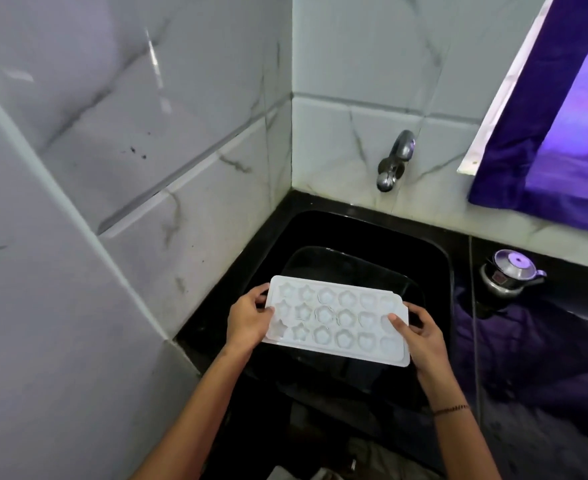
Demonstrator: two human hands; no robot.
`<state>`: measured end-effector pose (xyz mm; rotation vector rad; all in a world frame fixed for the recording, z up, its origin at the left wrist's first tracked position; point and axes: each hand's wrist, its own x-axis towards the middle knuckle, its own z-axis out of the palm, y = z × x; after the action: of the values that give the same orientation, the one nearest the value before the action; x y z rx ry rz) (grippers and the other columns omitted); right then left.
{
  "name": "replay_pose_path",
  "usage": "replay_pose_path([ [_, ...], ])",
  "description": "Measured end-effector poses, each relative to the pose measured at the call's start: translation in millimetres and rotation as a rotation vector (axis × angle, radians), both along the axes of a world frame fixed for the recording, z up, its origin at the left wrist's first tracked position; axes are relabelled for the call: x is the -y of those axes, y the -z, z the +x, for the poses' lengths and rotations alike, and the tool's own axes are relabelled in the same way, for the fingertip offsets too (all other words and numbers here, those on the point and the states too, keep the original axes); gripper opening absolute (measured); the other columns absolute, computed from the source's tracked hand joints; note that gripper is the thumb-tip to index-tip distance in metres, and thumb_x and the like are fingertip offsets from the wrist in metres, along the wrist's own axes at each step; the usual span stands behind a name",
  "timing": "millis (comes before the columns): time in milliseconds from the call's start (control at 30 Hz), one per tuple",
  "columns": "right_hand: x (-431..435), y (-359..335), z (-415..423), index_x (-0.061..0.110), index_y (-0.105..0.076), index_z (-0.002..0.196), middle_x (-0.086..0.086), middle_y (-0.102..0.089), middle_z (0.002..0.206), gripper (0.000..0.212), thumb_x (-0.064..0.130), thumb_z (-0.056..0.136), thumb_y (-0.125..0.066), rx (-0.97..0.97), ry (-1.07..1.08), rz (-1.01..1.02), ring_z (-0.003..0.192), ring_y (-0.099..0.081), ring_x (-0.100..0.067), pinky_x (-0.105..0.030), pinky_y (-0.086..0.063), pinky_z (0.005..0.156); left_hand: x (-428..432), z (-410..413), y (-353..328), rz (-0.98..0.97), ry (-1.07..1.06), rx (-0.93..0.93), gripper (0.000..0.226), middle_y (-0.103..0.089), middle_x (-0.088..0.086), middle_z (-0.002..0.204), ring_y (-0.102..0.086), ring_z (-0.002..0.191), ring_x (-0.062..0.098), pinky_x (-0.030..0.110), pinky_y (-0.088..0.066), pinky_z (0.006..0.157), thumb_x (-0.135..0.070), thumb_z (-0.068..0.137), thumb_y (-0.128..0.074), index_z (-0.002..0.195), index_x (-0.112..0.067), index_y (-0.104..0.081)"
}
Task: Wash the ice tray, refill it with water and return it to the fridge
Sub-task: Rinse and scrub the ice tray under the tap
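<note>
The left hand (pixel 247 322) is closed on the left short edge of the ice tray (pixel 337 320), its thumb lying over the top rim near the corner and its fingers curled around and under the edge. The right hand (pixel 420 336) grips the opposite short edge the same way: the thumb presses down on the tray's upper face beside the end moulds, while the other fingers wrap beneath and behind the rim. Both forearms reach forward and slightly inward from the bottom of the view, wrists roughly level, and a thin dark bracelet (pixel 450 409) circles the right wrist.

The tray is white, held open side up and close to flat, its near long edge dipping a little toward the person. It carries three rows of shaped moulds, stars at the left end and rounder forms toward the right. It hangs in the air over the black sink (pixel 437 258), touching nothing but the two hands.

A chrome tap (pixel 394 164) juts from the marbled tile wall (pixel 354 64) behind the sink, well beyond the tray. To the right, on the glossy black counter (pixel 545 341), stands a small steel kettle (pixel 508 271), and above it hangs a purple curtain (pixel 541 140).
</note>
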<state>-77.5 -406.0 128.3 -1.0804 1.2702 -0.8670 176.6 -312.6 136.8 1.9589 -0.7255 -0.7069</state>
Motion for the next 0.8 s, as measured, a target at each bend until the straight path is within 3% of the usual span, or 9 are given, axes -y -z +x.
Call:
replay_pose_path([
  [100, 33, -3, 4, 0.021, -0.058, 0.110, -0.009, -0.070, 0.090, 0.029, 0.014, 0.084, -0.068, 0.101, 0.072, 0.021, 0.078, -0.068, -0.023, -0.033, -0.057, 0.062, 32, 1, -6, -0.106, -0.002, -0.140, 0.042, -0.066, 0.003, 0.110, -0.064, 0.085, 0.011, 0.022, -0.052, 0.064, -0.009, 0.085, -0.064, 0.126, -0.016, -0.057],
  [300, 85, -14, 14, 0.012, -0.057, 0.113, -0.003, -0.066, 0.082, 0.031, 0.007, 0.084, -0.066, 0.194, 0.165, 0.005, 0.072, -0.065, -0.019, -0.022, -0.056, 0.051, 79, -10, -12, -0.250, -0.106, -0.528, 0.037, -0.068, 0.006, 0.107, -0.067, 0.089, 0.017, 0.027, -0.053, 0.063, -0.020, 0.085, -0.067, 0.120, -0.016, -0.058],
  [433, 107, -16, 24, 0.014, -0.055, 0.111, -0.006, -0.067, 0.086, 0.029, 0.006, 0.085, -0.065, 0.274, 0.217, 0.006, 0.074, -0.066, -0.019, -0.031, -0.058, 0.062, 103, -25, -5, -0.350, -0.131, -0.811, 0.024, -0.067, 0.003, 0.105, -0.064, 0.096, 0.020, 0.039, -0.055, 0.076, -0.028, 0.090, -0.058, 0.113, -0.020, -0.058],
  [533, 121, -17, 36, 0.016, -0.055, 0.109, -0.007, -0.068, 0.088, 0.028, 0.006, 0.085, -0.065, 0.303, 0.236, 0.002, 0.076, -0.066, -0.021, -0.037, -0.057, 0.069, 126, -42, 1, -0.377, -0.054, -1.016, 0.033, -0.068, 0.003, 0.105, -0.064, 0.095, 0.021, 0.040, -0.054, 0.076, -0.032, 0.090, -0.053, 0.121, -0.020, -0.054],
  [667, 136, -19, 53, 0.017, -0.057, 0.105, -0.018, -0.068, 0.097, 0.026, 0.007, 0.084, -0.067, 0.289, 0.216, -0.021, 0.084, -0.067, -0.030, -0.047, -0.056, 0.080, 162, -59, -2, -0.362, -0.015, -1.086, 0.054, -0.066, 0.007, 0.118, -0.064, 0.106, 0.025, 0.039, -0.056, 0.073, -0.025, 0.076, -0.065, 0.128, -0.019, -0.052],
  [800, 161, -19, 59, 0.022, -0.053, 0.114, -0.010, -0.068, 0.101, 0.030, 0.020, 0.087, -0.065, 0.165, 0.070, -0.011, 0.090, -0.068, -0.025, -0.038, -0.058, 0.075, 194, -57, 1, -0.410, -0.135, -1.091, 0.057, -0.064, 0.008, 0.121, -0.063, 0.106, 0.025, 0.036, -0.059, 0.063, -0.010, 0.077, -0.068, 0.131, -0.018, -0.050],
])
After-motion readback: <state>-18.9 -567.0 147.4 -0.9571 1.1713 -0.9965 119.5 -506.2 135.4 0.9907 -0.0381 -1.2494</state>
